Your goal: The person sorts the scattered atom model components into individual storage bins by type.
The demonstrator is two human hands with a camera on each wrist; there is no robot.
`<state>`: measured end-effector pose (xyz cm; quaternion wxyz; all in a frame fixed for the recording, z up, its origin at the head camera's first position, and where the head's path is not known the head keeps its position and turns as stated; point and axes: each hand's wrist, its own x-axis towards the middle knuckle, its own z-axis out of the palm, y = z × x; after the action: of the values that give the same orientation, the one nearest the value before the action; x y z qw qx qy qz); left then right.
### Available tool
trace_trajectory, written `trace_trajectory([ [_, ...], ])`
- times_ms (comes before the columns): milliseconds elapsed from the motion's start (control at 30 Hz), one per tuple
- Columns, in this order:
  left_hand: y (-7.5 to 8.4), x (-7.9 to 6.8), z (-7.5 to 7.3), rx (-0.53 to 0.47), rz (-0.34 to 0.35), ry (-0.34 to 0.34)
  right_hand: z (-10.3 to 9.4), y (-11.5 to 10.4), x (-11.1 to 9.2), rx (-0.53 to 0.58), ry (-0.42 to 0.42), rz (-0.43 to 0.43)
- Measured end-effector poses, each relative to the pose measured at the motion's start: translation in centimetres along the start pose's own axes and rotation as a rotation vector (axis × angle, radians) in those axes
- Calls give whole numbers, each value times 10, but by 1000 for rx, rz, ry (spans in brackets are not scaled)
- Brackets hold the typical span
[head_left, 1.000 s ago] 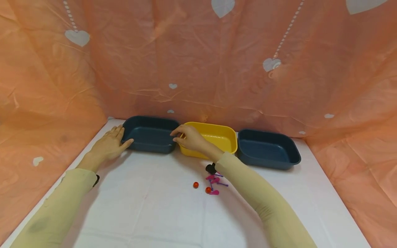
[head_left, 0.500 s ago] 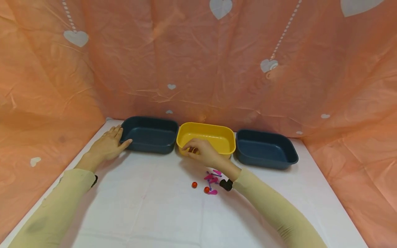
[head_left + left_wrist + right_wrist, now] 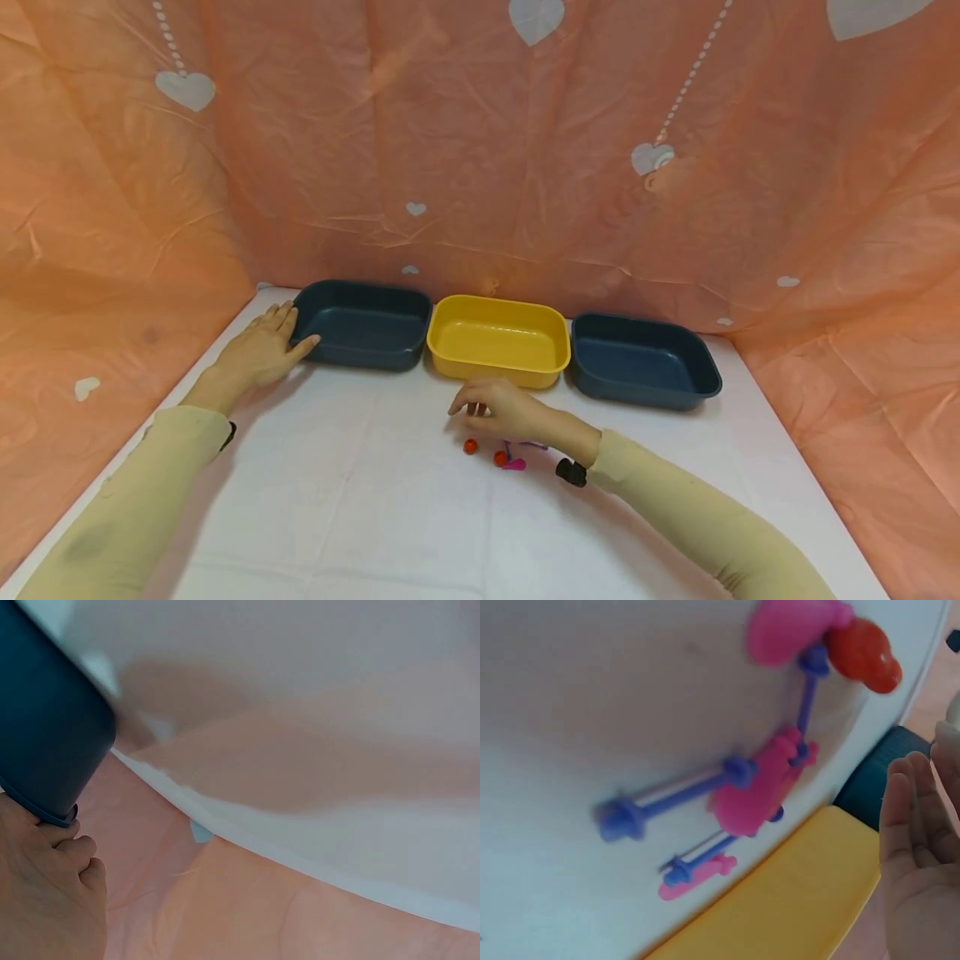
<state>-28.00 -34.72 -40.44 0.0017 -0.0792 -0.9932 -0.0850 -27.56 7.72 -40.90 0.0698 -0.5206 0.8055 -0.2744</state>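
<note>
My left hand [image 3: 258, 350] rests on the left end of a dark blue tub [image 3: 367, 358], its fingers straight along the rim. In the left wrist view several fingertips touch the tub's edge. Low over the table, my right hand [image 3: 506, 408] hovers with loosely bent fingers and nothing visible between them. Just below it lie two red beads [image 3: 470, 447] and a pink bulb-shaped piece [image 3: 516, 464]. The right wrist view shows several pink pieces [image 3: 754, 791] and purple sticks with knobbed ends [image 3: 682, 793] in a loose pile, partly hidden by the hand in the head view.
A yellow tub [image 3: 495, 372] stands in the middle of the row, with a second dark blue tub [image 3: 637, 392] to its right. A white cloth [image 3: 337, 517] covers the table. Orange sheeting [image 3: 480, 167] with hearts hangs behind and at both sides.
My right hand has come from between the left and yellow tubs, back toward me and rightward, to above the small pieces. My left hand has stayed on the dark blue tub.
</note>
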Motion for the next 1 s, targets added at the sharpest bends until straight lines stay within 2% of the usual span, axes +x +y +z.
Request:
trace_trajectory([
  [200, 1, 0, -1, 6, 3, 3, 8, -1, -3, -38, -71, -1],
  [367, 3, -1, -1, 3, 1, -5, 11, -1, -5, -23, -116, 7],
  [700, 0, 1, 0, 9, -3, -1, 11, 1, -7, -24, -139, -4],
  [1000, 1, 1, 0, 2, -5, 0, 12, 2, -11, -13, -164, 27],
])
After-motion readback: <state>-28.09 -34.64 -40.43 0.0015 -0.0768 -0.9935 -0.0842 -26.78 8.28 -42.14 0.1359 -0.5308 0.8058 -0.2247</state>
